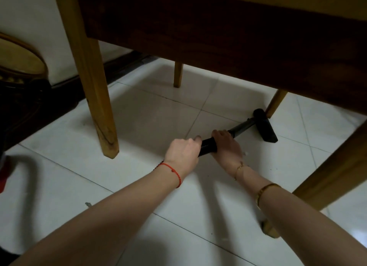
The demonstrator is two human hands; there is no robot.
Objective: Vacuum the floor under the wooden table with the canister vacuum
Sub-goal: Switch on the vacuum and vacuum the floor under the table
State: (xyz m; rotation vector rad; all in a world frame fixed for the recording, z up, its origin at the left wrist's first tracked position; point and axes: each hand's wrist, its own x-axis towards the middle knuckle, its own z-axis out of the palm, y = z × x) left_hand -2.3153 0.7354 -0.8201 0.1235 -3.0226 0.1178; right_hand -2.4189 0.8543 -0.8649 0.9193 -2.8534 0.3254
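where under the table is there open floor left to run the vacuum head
Open tiles lie between the near left table leg and the wand, back to the far leg. It is crowded at the right, where the floor head sits beside another leg.

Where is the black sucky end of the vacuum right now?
The black floor nozzle lies flat on the white tiled floor under the wooden table, right of centre in the head view, close beside the far right table leg.
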